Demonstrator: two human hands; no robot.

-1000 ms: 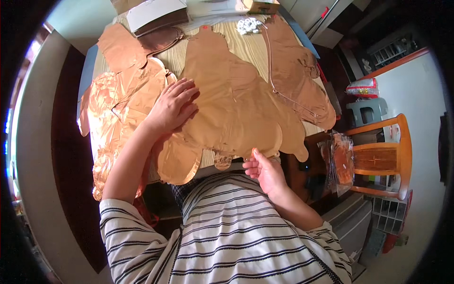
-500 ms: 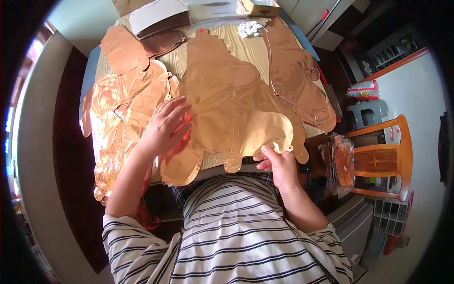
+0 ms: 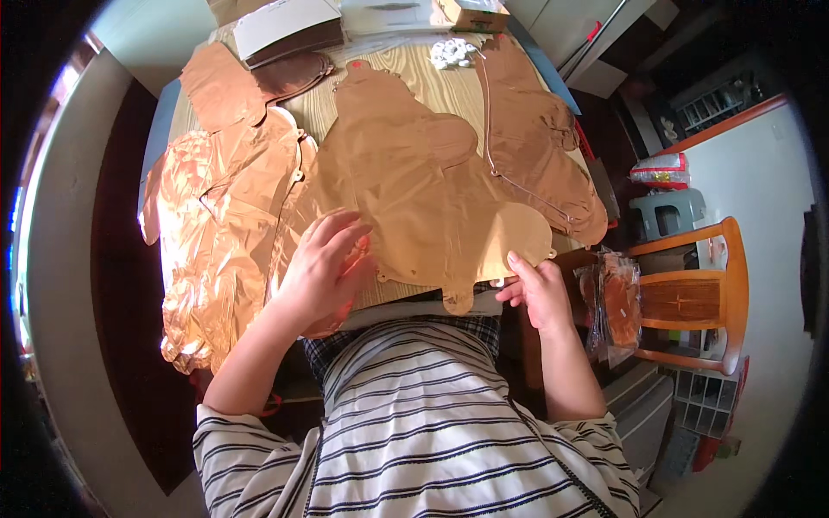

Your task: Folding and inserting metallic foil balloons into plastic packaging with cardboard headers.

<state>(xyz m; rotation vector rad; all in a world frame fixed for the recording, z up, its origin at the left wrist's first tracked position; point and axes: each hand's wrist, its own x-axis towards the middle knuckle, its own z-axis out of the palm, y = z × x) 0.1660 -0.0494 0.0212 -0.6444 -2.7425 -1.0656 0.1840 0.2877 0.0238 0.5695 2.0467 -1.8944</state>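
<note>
A flat, uninflated copper-coloured foil balloon (image 3: 406,190) with rounded lobes and small tabs lies before me, its near edge reaching the table's front. My right hand (image 3: 541,293) pinches its near right lobe, thumb on top and fingers below. Over its near left side is my left hand (image 3: 324,272), fingers loosely bent and somewhat apart; a red-orange patch shows beside them, and I cannot make out what it is. To the left lies crinkled, shiny copper foil (image 3: 229,220). Another flat copper foil piece (image 3: 527,129) lies on the right, with a thin cord (image 3: 488,129) along it.
On the wood-grain table (image 3: 393,104), a pile of small white pieces (image 3: 451,53) sits at the back right. A white-topped box (image 3: 289,33) and a small carton (image 3: 473,15) stand behind. A wooden chair (image 3: 686,295) is at the right, beside clear-bagged copper packets (image 3: 617,298).
The middle foil balloon has shifted and spread flatter, its near right lobe unfolding to the right. My right hand has moved right with the edge; my left hand has moved nearer and slightly right.
</note>
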